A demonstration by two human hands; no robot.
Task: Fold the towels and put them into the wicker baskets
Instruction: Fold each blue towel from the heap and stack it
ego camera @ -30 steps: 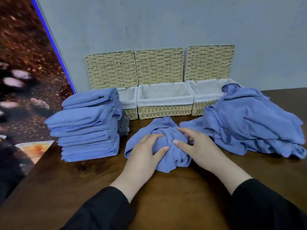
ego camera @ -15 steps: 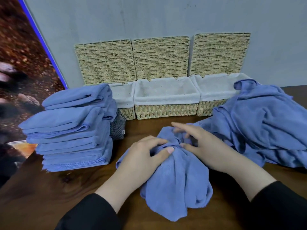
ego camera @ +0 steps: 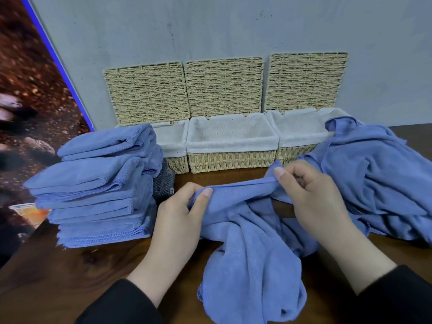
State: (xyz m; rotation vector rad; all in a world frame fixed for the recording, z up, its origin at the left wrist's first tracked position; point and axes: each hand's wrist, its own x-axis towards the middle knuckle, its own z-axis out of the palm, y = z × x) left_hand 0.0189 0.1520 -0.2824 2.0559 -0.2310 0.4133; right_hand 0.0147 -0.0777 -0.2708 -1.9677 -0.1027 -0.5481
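Blue towel (ego camera: 252, 242) between both hands (ego camera: 247, 206).

Staged laundry-folding setup — wood counter (ego camera: 70, 277) against grey wall (ego camera: 210, 31), wicker baskets (ego camera: 230, 157) at 12 o'clock.

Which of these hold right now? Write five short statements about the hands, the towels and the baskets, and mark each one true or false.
1. Both hands, the left hand and the right hand, pinch the top edge of one blue towel. True.
2. The middle basket holds folded towels. False: only its white liner shows inside.
3. A stack of folded towels stands on the left of the table. True.
4. The loose heap of towels lies left of the baskets. False: it lies on the right, in front of the right basket.
5. The basket lids are closed. False: all three stand open against the wall.
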